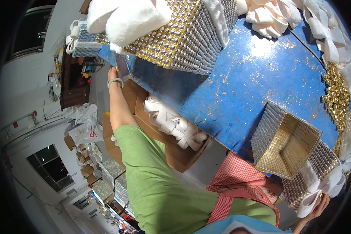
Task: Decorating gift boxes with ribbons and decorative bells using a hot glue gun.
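My left hand [114,76], with a pale bangle at the wrist, reaches to the far left table corner beside a clear plastic piece [123,67]. Its fingers are seen edge-on, so their grip is unclear. At the lower right, my right hand [318,208] has its fingers curled at a silver-studded box [297,192] with white plush trim and a white bow [333,185]. Right next to it, an open studded box [267,132] lies tilted on the blue table [222,105], its gold inside showing. A large gold-and-silver studded box [183,39] with white plush bands stands at the table's far side.
Cream plush bows [273,17] and a pile of gold beads [334,95] lie along the table's far and right edges. Below the left edge, a cardboard carton [138,103] holds white ribbon loops [175,123]. More glittery boxes [113,169] are stacked on the left.
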{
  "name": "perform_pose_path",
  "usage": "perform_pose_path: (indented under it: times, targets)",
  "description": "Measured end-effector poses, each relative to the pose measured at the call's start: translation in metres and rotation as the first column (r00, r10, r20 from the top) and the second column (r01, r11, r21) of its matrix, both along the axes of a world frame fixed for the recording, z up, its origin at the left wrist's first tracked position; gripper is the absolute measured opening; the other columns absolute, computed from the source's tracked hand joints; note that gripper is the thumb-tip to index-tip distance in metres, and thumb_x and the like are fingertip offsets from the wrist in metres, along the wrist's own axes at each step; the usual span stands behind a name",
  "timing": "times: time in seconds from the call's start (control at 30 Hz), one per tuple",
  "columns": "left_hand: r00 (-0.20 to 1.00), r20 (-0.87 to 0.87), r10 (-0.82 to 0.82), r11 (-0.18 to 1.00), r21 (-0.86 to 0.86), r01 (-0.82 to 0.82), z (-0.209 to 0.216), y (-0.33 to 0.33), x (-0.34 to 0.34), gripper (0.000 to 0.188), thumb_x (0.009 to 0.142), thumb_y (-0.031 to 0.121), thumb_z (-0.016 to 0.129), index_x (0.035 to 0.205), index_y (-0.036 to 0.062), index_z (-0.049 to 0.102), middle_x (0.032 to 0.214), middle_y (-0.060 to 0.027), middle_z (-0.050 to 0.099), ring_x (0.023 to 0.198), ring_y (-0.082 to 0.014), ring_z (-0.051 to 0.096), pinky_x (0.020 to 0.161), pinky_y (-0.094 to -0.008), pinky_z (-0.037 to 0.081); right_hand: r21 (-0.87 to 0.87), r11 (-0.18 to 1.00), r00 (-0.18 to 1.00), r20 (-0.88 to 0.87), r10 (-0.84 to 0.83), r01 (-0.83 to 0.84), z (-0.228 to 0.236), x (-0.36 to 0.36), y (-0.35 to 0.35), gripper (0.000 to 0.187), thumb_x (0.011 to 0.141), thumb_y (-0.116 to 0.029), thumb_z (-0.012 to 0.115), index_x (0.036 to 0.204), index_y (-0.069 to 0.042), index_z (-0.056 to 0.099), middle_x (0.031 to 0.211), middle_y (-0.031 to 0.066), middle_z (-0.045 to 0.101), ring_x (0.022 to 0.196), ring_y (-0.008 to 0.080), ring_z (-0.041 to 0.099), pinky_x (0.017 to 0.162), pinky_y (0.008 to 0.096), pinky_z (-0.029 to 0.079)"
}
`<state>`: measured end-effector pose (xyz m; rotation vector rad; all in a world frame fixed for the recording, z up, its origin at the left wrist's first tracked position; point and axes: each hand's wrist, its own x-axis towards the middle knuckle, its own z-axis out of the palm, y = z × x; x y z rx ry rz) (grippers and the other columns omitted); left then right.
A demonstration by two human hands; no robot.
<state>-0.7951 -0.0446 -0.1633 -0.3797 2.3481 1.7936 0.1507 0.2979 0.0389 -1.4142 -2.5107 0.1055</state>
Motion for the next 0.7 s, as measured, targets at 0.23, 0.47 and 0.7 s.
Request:
perform_pose_path:
  times: [0.23, 0.47, 0.7]
  targets:
    - [0.998, -0.064, 0.028, 0.999, -0.017, -0.029, -0.005, -0.006, 0.015, 0.058, 0.079, 0.013, 0.065, 0.130, 0.0050, 0.040, 0.125, -0.0111, 0.049, 0.112, -0.0227, 0.049, 0.094, -0.0365, 0.040, 0.016, 0.999, 1.000, 0.013, 0.028, -0.028, 0.001, -0.003, 0.001, 0.030, 0.091, -0.007, 0.048, 0.117, 0.007, 0.051, 0.112, 0.0201, 0.053, 0.100, 0.0302, 0.052, 0.086, 0.0378, 0.043]
    - [0.989, -0.137, 0.057, 0.997, 0.064, -0.048, -0.018, -0.006, 0.007, 0.068, 0.072, -0.002, 0.070, 0.131, 0.0049, 0.036, 0.123, -0.0140, 0.051, 0.108, -0.0229, 0.051, 0.092, -0.0326, 0.043, -0.029, 0.999, 0.999, -0.027, -0.037, 0.036, 0.001, -0.006, -0.001, 0.031, 0.091, -0.008, 0.048, 0.118, 0.007, 0.051, 0.112, 0.0199, 0.053, 0.100, 0.0296, 0.053, 0.086, 0.0374, 0.043]
    - [0.979, -0.145, 0.143, 0.985, 0.119, -0.126, -0.008, 0.002, 0.016, 0.053, 0.081, 0.004, 0.063, 0.128, 0.0052, 0.040, 0.117, -0.0125, 0.053, 0.104, -0.0215, 0.053, 0.087, -0.0323, 0.046, -0.011, 1.000, 1.000, -0.023, -0.004, 0.004, 0.001, -0.005, 0.000, 0.030, 0.091, -0.007, 0.047, 0.118, 0.007, 0.051, 0.112, 0.0202, 0.052, 0.101, 0.0299, 0.052, 0.086, 0.0373, 0.043]
